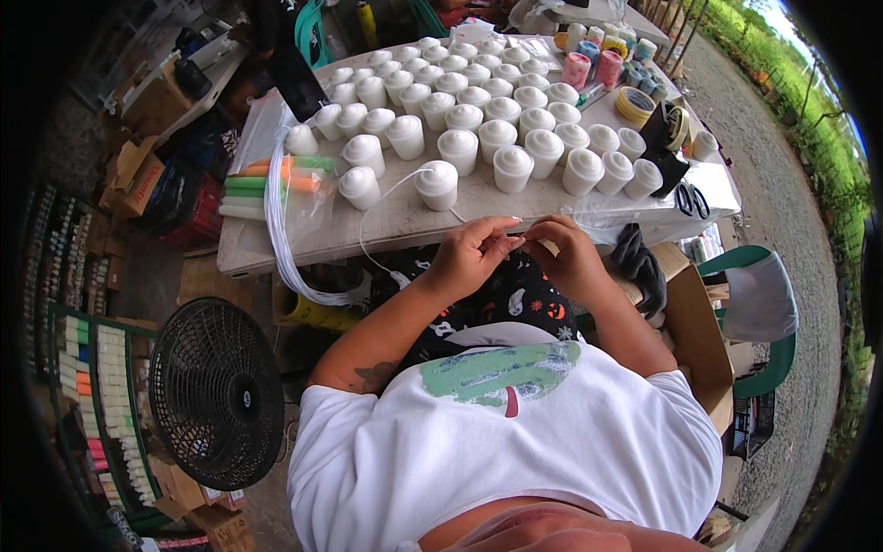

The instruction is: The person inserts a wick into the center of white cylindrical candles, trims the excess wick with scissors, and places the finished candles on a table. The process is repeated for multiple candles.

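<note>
My left hand (474,256) and my right hand (558,250) meet just off the table's front edge. Both have their fingertips pinched together, and whatever small thing is between them is too small to make out. A thin white cord (365,224) loops from the top of a white cup-shaped piece (435,189) down past the table edge beside my left forearm. A short stretch of cord also shows between that piece and my left hand. Rows of similar white pieces with domed tops (457,152) stand upright on the table beyond my hands.
On the table's left lie a bundle of white cords (276,198) and bagged coloured sticks (262,189). Tape rolls (635,104), scissors (692,200) and patterned candles (608,69) occupy the right. A black fan (216,394) stands left of me; a cardboard box (692,336) and green chair (777,373) are right.
</note>
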